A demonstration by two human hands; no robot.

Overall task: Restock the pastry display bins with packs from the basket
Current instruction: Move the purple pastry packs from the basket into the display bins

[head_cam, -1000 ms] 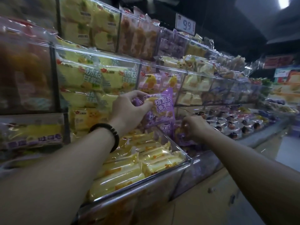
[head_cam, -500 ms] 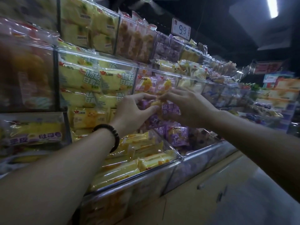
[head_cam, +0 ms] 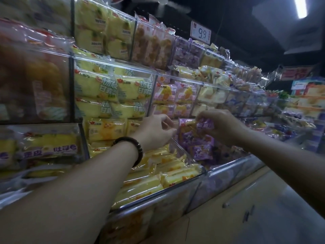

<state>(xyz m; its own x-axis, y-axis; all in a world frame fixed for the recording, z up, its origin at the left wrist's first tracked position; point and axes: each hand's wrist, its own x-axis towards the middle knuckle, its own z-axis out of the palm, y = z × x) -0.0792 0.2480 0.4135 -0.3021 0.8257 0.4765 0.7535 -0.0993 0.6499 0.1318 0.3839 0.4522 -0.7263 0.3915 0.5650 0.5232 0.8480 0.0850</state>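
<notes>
Both my hands are at a clear bin (head_cam: 228, 166) of purple pastry packs in the lowest row of the display. My right hand (head_cam: 223, 125) pinches the top of a purple pack (head_cam: 204, 125) held upright above the pile. My left hand (head_cam: 157, 132), with a dark bead bracelet on the wrist, has curled fingers at the left edge of that pack; whether it grips the pack is unclear. More purple packs (head_cam: 202, 150) lie stacked beneath. The basket is out of view.
Left of the purple bin, a bin (head_cam: 158, 198) holds long yellow cake packs. Above run two tiers of clear bins with yellow, orange and purple packs. A 9.9 price tag (head_cam: 200, 33) stands on top. Beige cabinet doors (head_cam: 237, 208) sit below the display.
My right hand rose from low in the purple bin to the pack that my left hand held up. The view has turned slightly left and both hands now sit at that pack's top.
</notes>
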